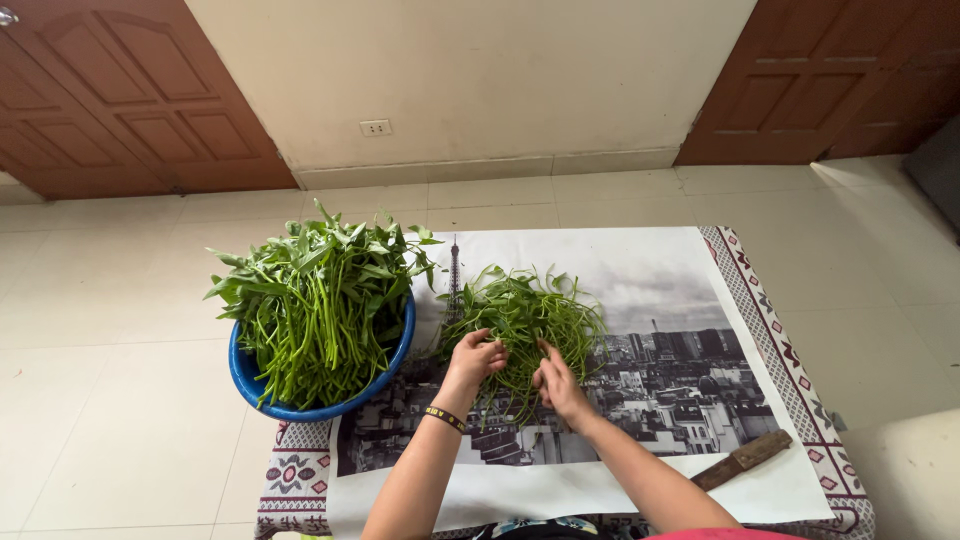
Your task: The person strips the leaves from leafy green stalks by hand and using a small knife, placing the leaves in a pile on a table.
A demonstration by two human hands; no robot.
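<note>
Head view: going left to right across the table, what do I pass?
Blue basin heaped with leafy green stalks → left hand → right hand, both on the loose pile of greens → brown wooden handle → patterned cloth border.

Bowl [250,385] of greens [315,300] is sitting at the table's [800,400] left edge. Loose stem pile [530,315] is lying right of it, mid-table; knife [742,459] is lying near the front-right corner.
</note>
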